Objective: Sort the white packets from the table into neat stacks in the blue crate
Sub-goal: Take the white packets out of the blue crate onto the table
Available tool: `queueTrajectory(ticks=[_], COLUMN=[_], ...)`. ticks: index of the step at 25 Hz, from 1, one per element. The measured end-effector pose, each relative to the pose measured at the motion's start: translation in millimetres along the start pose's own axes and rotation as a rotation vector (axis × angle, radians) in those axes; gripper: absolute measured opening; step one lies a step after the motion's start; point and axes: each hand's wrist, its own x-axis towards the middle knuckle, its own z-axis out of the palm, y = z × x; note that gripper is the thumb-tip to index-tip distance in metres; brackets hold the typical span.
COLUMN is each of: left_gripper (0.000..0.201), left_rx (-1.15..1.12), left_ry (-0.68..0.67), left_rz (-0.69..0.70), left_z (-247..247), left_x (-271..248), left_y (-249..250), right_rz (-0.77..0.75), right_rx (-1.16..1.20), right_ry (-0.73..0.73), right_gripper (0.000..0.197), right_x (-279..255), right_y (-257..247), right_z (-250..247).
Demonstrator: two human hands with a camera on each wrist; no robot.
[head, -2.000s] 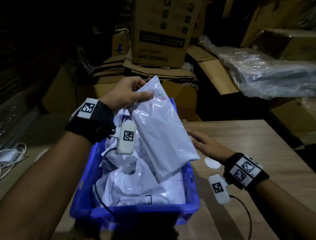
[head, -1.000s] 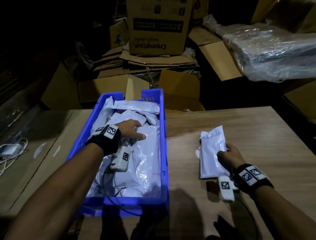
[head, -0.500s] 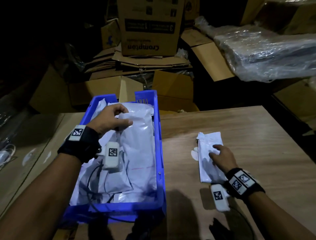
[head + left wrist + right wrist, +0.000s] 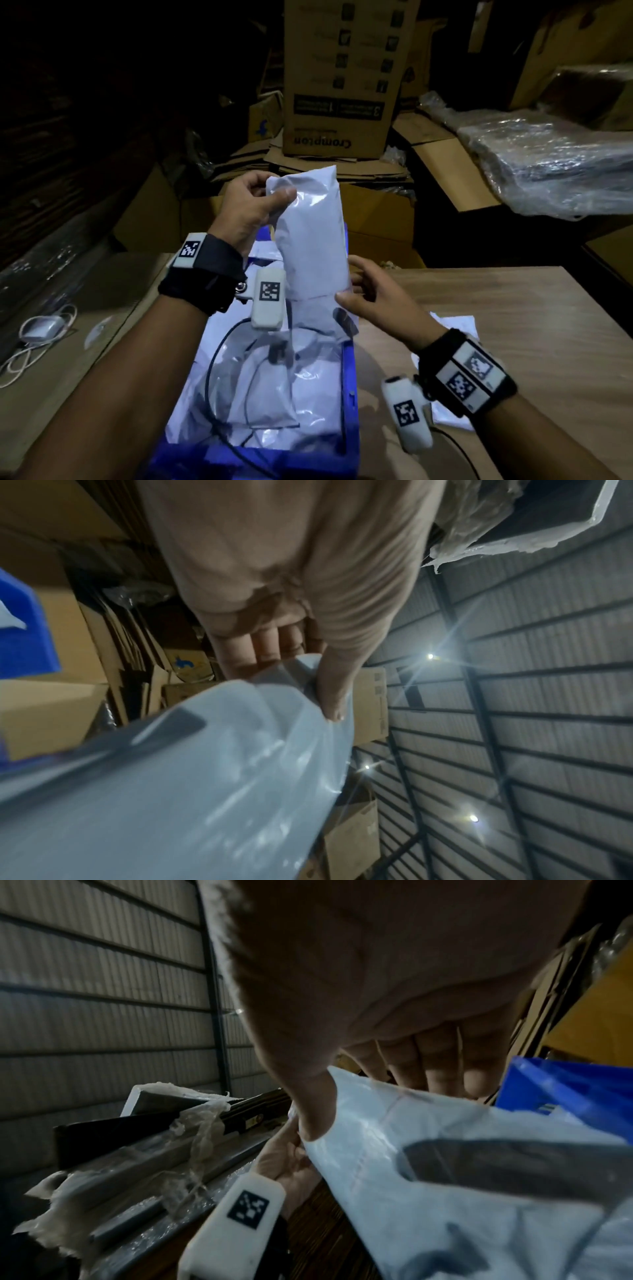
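A white packet [image 4: 311,240] stands upright in the air over the blue crate [image 4: 349,394]. My left hand [image 4: 270,192] pinches its top left corner between thumb and fingers; the left wrist view shows the same grip [image 4: 301,669] on the packet [image 4: 205,791]. Lower down, my right hand [image 4: 352,284] pinches the packet's right edge. In the right wrist view the right thumb lies on the packet [image 4: 445,1191] and the fingers [image 4: 438,1074] sit behind it, next to the crate [image 4: 565,1085]. Several white packets [image 4: 267,387] lie loosely in the crate. Another packet [image 4: 457,325] lies on the table behind my right wrist.
The wooden table [image 4: 513,301] runs out to the right of the crate. Cardboard boxes [image 4: 342,85] are stacked behind it, and a plastic-wrapped bundle [image 4: 555,164] lies at the back right. A white charger with its cord [image 4: 41,329] lies at far left. A black cable [image 4: 219,370] loops inside the crate.
My left hand has lifted a packet out of the crate and holds it upright. My right hand has left the packet on the table and taken the lifted packet's lower edge.
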Motion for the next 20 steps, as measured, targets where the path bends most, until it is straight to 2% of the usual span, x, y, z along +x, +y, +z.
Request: queueTrajectory(ticks=[2, 5, 8, 10, 12, 14, 16, 17, 20], left_gripper=[0.027, 0.024, 0.034, 0.034, 0.033, 0.039, 0.052, 0.057, 0.065], left_rx=[-0.054, -0.107, -0.124, -0.037, 0.251, 0.692, 1.110, 1.260, 1.433], left_ry=[0.008, -0.006, -0.079, -0.135, -0.203, -0.357, -0.544, -0.590, -0.543], left_rz=[0.015, -0.030, -0.136, -0.233, -0.247, -0.192, -0.243, -0.284, -0.327], left_z=[4, 11, 14, 14, 9, -1, -10, -13, -13], left_x=[2, 0, -5, -9, -13, -14, -17, -21, -31], left_y=[12, 13, -6, -26, -52, -83, -109, -120, -136], right_rz=[-0.056, -0.084, -0.051, -0.054, -0.038, 0.045, 0.189, 0.285, 0.501], right_rx=[-0.006, 0.023, 0.117, 0.175, 0.206, 0.223, 0.174, 0.125, 0.017], right_ry=[0.016, 0.142, 0.183, 0.255, 0.368, 0.489, 0.572, 0.605, 0.675], right_gripper=[0.066, 0.058, 0.053, 0.049, 0.038, 0.027, 0.016, 0.009, 0.020], right_x=[8, 10, -1, -12, -25, -39, -53, -58, -70], right_y=[-8, -12, -3, 10, 23, 38, 60, 76, 124], right_z=[7, 6, -6, -20, -37, -58, -76, -82, -90])
